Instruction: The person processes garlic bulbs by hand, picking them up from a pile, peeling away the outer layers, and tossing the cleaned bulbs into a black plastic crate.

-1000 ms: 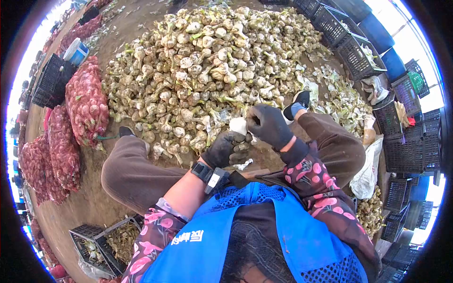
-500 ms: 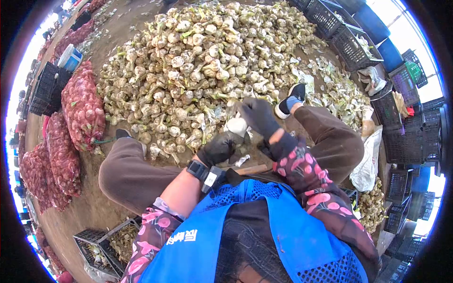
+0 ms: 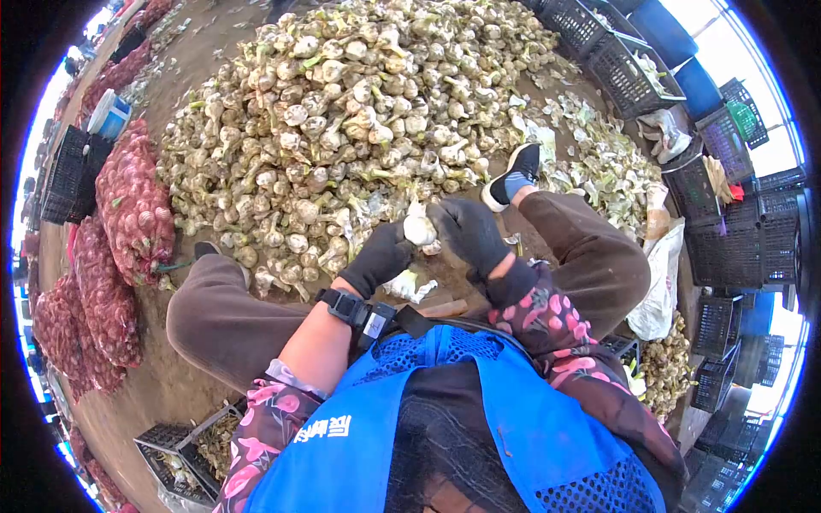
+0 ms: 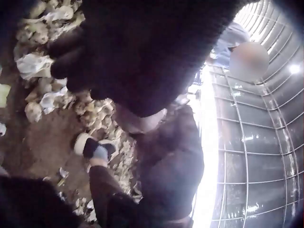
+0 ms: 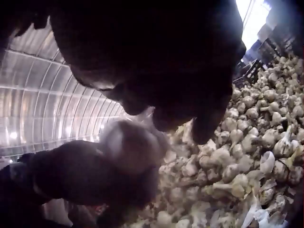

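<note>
In the head view, a white garlic bulb (image 3: 419, 229) is between two dark-gloved hands, its short stalk pointing toward the heap. My left hand (image 3: 380, 256) grips it from the left with curled fingers. From the other side, my right hand (image 3: 472, 235) pinches at the bulb's edge. The right wrist view shows the bulb (image 5: 133, 145) blurred, resting on the left glove (image 5: 90, 171) under the right hand's bent fingers. Papery white skins (image 3: 410, 285) lie just below the hands. A large heap of unpeeled garlic (image 3: 342, 128) spreads beyond them.
Red net sacks of garlic (image 3: 137, 201) stand on the left, near a white-and-blue bucket (image 3: 109, 115). Black plastic crates (image 3: 629, 81) line the right side, with a white sack (image 3: 658, 291) in front. Outstretched legs (image 3: 581, 244) frame the work; shed skins (image 3: 590, 158) cover ground at right.
The right hand, raised over the bulb half a second ago, is now lower at its right side. The bulb has turned stalk-up. More white skin shows below the hands. The head view has shifted slightly.
</note>
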A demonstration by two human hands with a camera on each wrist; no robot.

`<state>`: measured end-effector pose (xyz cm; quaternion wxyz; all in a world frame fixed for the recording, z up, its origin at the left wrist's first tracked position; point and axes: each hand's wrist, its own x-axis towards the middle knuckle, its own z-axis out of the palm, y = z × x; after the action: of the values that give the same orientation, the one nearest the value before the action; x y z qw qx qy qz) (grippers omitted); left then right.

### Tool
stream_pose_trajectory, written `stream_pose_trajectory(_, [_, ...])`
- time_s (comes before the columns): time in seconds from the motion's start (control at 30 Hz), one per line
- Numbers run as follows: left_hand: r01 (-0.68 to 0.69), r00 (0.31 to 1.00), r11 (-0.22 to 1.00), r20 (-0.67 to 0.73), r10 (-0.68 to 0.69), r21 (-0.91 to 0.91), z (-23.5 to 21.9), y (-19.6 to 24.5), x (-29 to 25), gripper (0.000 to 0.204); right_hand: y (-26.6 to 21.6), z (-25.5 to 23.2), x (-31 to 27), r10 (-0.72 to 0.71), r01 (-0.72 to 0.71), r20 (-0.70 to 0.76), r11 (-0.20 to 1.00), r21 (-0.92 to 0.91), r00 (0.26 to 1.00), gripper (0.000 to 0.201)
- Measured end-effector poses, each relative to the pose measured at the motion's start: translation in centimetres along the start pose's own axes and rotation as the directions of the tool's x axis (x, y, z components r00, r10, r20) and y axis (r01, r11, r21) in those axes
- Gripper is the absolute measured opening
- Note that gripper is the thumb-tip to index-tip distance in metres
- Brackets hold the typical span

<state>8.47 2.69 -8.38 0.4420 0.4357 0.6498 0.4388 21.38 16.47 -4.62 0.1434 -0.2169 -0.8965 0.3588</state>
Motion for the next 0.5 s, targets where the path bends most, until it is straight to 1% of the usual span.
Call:
stream_pose_trajectory(0.03, [-0.001,1.000,1.000,0.013,0.001,0.001,0.3,-0.8,-0.1,0.025,0.1,0.2,-0.1,0.011,-0.011,-0.007,1.000,0.000,1.000,0.032])
stream_pose_trajectory(0.07, [-0.020,0.997,0.948,-0.061,0.042,0.319,0.8,-2.2,0.2,0.024,0.1,0.4,0.1,0.016,-0.019,0.019,0.981,0.192,1.000,0.030])
stream_pose_trajectory(0.1, [-0.028,0.985,0.799,-0.119,0.124,0.601,1.5,-3.4,0.7,0.023,0.3,0.4,0.6,0.013,-0.025,0.037,0.930,0.366,0.999,0.029])
stream_pose_trajectory(0.13, [-0.145,0.966,0.796,-0.090,0.242,0.588,1.7,-4.4,1.2,0.024,1.2,0.8,1.1,0.093,-0.071,-0.019,0.864,0.498,0.995,0.021])
stream_pose_trajectory(0.17, [-0.268,0.930,0.779,-0.059,0.363,0.567,1.8,-5.0,1.6,0.024,2.1,1.1,1.6,0.173,-0.089,-0.075,0.777,0.623,0.982,0.018])
stream_pose_trajectory(0.2, [-0.255,0.942,0.818,-0.057,0.330,0.515,1.7,-4.8,1.9,0.026,4.4,2.1,1.7,0.237,-0.153,-0.045,0.751,0.643,0.970,0.039])
stream_pose_trajectory(0.23, [-0.237,0.955,0.854,-0.048,0.291,0.464,1.6,-4.2,2.0,0.028,4.3,2.1,1.2,0.136,-0.112,0.006,0.792,0.600,0.991,0.041])
stream_pose_trajectory(0.27, [-0.126,0.983,0.888,-0.067,0.173,0.442,1.5,-3.1,2.1,0.028,4.2,2.2,0.8,0.031,-0.058,0.058,0.825,0.562,0.998,0.044])
stream_pose_trajectory(0.3, [0.000,0.995,0.909,-0.090,0.041,0.417,1.4,-2.3,2.0,0.029,4.1,2.3,0.2,-0.073,0.004,0.108,0.846,0.532,0.991,0.046])
stream_pose_trajectory(0.33, [0.040,0.999,0.969,-0.030,-0.033,0.243,1.6,-2.3,1.9,0.030,4.2,3.0,0.2,-0.154,0.092,0.100,0.884,0.459,0.983,0.045])
stream_pose_trajectory(0.37, [0.100,0.994,0.993,0.043,-0.103,0.066,1.7,-2.6,1.7,0.030,4.9,3.0,0.0,-0.086,0.023,0.152,0.927,0.375,0.985,0.041])
stream_pose_trajectory(0.4, [0.310,0.944,0.950,0.129,-0.304,-0.029,2.1,-4.4,1.9,0.031,6.6,2.5,0.4,0.036,-0.133,0.225,0.891,0.433,0.974,0.041])
stream_pose_trajectory(0.43, [0.200,0.976,0.980,0.090,-0.198,-0.017,2.2,-3.6,1.9,0.029,8.7,2.0,1.3,0.145,-0.283,0.305,0.830,0.480,0.941,0.042])
stream_pose_trajectory(0.47, [0.251,0.960,0.966,0.145,-0.241,-0.055,1.9,-3.7,2.3,0.028,10.7,-0.5,4.1,0.171,-0.313,0.544,0.932,0.180,0.822,0.041])
stream_pose_trajectory(0.5, [0.313,0.937,0.945,0.194,-0.291,-0.092,1.5,-3.9,2.1,0.027,13.8,-3.1,4.4,0.143,-0.191,0.294,0.971,0.142,0.945,0.041])
